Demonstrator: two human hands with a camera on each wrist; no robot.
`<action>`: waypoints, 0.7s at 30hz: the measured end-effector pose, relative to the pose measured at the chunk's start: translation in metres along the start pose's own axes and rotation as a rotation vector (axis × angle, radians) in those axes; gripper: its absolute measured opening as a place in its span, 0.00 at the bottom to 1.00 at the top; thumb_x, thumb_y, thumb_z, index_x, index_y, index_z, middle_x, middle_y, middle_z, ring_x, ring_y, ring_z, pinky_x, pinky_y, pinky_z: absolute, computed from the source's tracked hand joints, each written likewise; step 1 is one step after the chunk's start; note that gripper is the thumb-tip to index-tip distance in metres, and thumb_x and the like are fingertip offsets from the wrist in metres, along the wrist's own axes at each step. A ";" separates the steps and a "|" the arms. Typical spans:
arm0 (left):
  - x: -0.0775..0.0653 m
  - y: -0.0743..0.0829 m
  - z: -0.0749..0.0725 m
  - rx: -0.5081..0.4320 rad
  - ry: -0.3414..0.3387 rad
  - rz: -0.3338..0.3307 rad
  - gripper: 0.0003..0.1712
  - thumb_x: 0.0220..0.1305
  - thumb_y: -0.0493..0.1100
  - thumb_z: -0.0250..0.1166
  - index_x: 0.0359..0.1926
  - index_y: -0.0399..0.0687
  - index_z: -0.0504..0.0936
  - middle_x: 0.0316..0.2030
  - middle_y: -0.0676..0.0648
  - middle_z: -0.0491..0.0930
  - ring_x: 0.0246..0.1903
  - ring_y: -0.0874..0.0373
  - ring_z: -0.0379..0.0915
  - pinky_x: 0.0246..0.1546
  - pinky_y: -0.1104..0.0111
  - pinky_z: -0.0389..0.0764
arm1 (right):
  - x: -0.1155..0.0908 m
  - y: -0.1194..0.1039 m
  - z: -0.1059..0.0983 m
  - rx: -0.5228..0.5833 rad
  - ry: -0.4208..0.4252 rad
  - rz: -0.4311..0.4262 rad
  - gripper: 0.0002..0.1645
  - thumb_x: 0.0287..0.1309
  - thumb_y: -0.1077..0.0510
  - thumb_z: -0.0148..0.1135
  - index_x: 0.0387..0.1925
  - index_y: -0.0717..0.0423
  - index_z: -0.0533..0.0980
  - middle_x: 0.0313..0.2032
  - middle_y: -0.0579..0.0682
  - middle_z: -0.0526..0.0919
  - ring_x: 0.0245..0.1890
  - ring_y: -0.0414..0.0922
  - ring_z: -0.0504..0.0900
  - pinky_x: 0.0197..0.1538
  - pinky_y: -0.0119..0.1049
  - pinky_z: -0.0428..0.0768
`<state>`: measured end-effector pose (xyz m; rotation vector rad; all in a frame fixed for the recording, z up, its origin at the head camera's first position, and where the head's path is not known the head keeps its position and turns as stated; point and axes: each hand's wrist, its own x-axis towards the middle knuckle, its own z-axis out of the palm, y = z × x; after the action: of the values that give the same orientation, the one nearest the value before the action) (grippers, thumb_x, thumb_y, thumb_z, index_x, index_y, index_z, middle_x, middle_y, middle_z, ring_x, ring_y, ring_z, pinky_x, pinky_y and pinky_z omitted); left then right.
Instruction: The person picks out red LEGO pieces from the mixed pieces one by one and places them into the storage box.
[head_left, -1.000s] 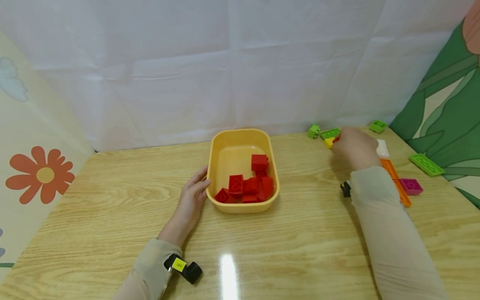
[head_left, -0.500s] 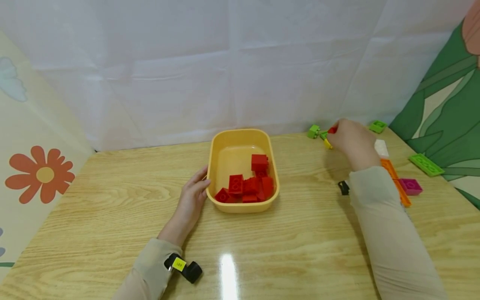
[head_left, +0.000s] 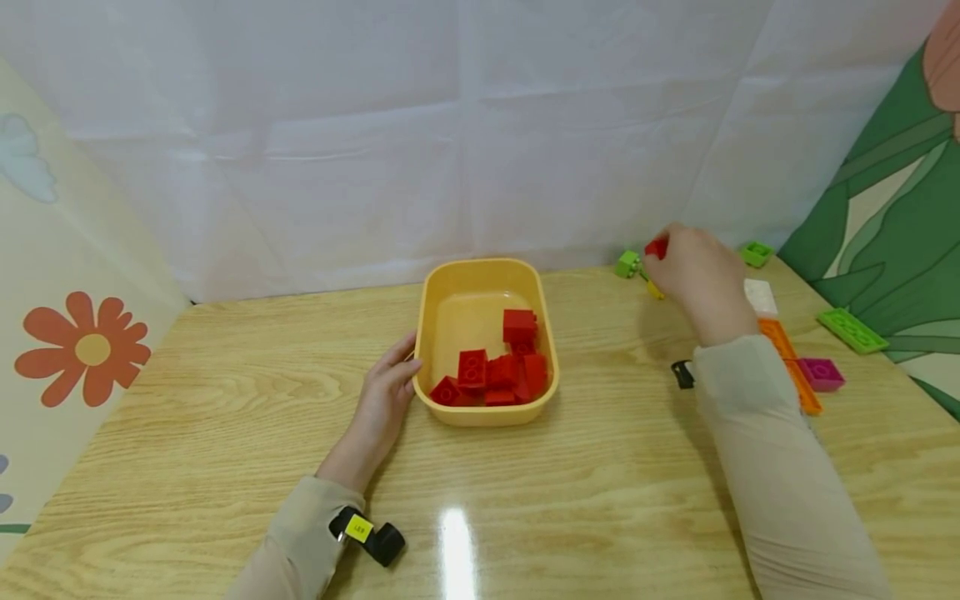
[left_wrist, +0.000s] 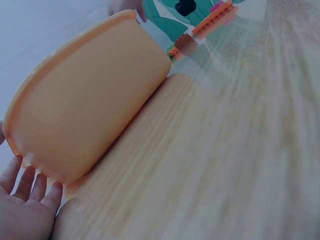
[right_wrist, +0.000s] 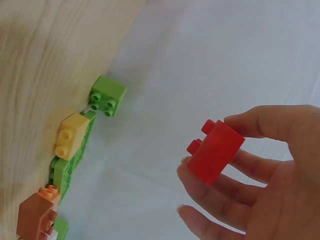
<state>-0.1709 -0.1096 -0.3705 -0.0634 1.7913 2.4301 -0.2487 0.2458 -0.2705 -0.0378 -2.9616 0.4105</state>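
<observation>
My right hand (head_left: 701,271) is raised over the far right of the table, pinching a red toy brick (right_wrist: 217,152) between thumb and fingers. Below it are a yellow brick (right_wrist: 71,135) and green pieces, partly hidden by the hand in the head view. My left hand (head_left: 384,398) holds the left side of a yellow tub (head_left: 422,333). Its thumb is at the rim and its fingers lie against the outer wall (left_wrist: 90,100). Several red bricks (head_left: 501,375) lie in the tub's near part.
A green brick (head_left: 627,263) lies by the white backdrop. At the right are a white brick (head_left: 761,297), orange pieces (head_left: 780,337), a magenta brick (head_left: 822,374) and a long green piece (head_left: 853,329). Another green brick (head_left: 756,253) sits near the far right corner.
My right hand has lifted the red brick from beside the yellow and green pieces and moved it slightly up and left. The left hand and tub have stayed still.
</observation>
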 end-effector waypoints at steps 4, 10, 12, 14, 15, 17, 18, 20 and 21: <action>-0.001 0.000 0.001 -0.007 -0.002 0.004 0.32 0.64 0.35 0.49 0.70 0.40 0.59 0.71 0.45 0.58 0.64 0.56 0.59 0.73 0.59 0.55 | -0.002 -0.006 -0.003 0.001 0.003 -0.013 0.27 0.61 0.53 0.46 0.52 0.71 0.70 0.43 0.71 0.77 0.35 0.61 0.73 0.33 0.56 0.75; 0.000 0.000 0.000 -0.003 -0.010 0.005 0.32 0.64 0.35 0.48 0.70 0.40 0.58 0.71 0.44 0.57 0.64 0.55 0.59 0.73 0.58 0.54 | -0.003 -0.017 -0.004 0.029 -0.036 -0.034 0.27 0.63 0.51 0.46 0.54 0.67 0.69 0.46 0.69 0.77 0.38 0.60 0.74 0.37 0.56 0.77; 0.000 0.000 0.000 0.001 -0.013 0.002 0.31 0.65 0.35 0.48 0.70 0.40 0.58 0.71 0.44 0.57 0.65 0.55 0.59 0.73 0.58 0.54 | -0.002 -0.022 -0.003 0.046 -0.043 -0.053 0.27 0.63 0.50 0.46 0.54 0.65 0.70 0.48 0.69 0.77 0.41 0.61 0.74 0.40 0.58 0.77; 0.000 0.000 0.000 0.005 -0.015 0.000 0.31 0.65 0.35 0.48 0.70 0.40 0.58 0.72 0.44 0.57 0.65 0.55 0.59 0.73 0.58 0.54 | -0.002 -0.028 -0.001 0.061 -0.041 -0.082 0.27 0.63 0.49 0.47 0.55 0.65 0.70 0.50 0.69 0.78 0.44 0.61 0.75 0.43 0.59 0.77; 0.000 0.000 0.000 0.006 -0.015 0.000 0.31 0.65 0.35 0.48 0.70 0.40 0.58 0.71 0.44 0.57 0.65 0.55 0.59 0.73 0.58 0.54 | -0.002 -0.030 0.000 0.065 -0.040 -0.094 0.26 0.62 0.50 0.47 0.55 0.64 0.70 0.50 0.68 0.78 0.44 0.62 0.75 0.44 0.60 0.77; 0.000 0.000 0.000 0.004 -0.016 0.002 0.31 0.65 0.35 0.48 0.70 0.40 0.58 0.71 0.44 0.57 0.65 0.55 0.59 0.73 0.58 0.54 | -0.002 -0.035 0.001 0.072 -0.039 -0.116 0.26 0.62 0.50 0.48 0.55 0.64 0.70 0.50 0.68 0.78 0.45 0.61 0.75 0.45 0.60 0.77; 0.000 0.000 0.000 0.003 -0.015 0.003 0.31 0.65 0.35 0.48 0.70 0.40 0.58 0.71 0.44 0.57 0.65 0.55 0.59 0.73 0.58 0.54 | -0.003 -0.037 0.002 0.077 -0.040 -0.126 0.26 0.62 0.50 0.48 0.54 0.64 0.71 0.50 0.68 0.78 0.46 0.61 0.75 0.46 0.60 0.77; 0.000 0.000 0.000 0.002 -0.013 0.003 0.31 0.65 0.35 0.48 0.70 0.39 0.58 0.71 0.44 0.57 0.65 0.55 0.59 0.73 0.58 0.53 | -0.003 -0.042 0.004 0.083 -0.042 -0.143 0.25 0.62 0.51 0.49 0.54 0.64 0.71 0.50 0.67 0.79 0.46 0.61 0.75 0.46 0.60 0.77; 0.000 0.000 0.000 0.002 -0.011 0.003 0.31 0.65 0.35 0.48 0.70 0.39 0.58 0.71 0.44 0.57 0.65 0.55 0.59 0.73 0.58 0.53 | -0.003 -0.043 0.005 0.084 -0.043 -0.150 0.25 0.62 0.51 0.49 0.53 0.64 0.71 0.49 0.67 0.79 0.46 0.61 0.75 0.46 0.60 0.77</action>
<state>-0.1711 -0.1098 -0.3708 -0.0465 1.7906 2.4256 -0.2466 0.2025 -0.2643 0.2033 -2.9597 0.5207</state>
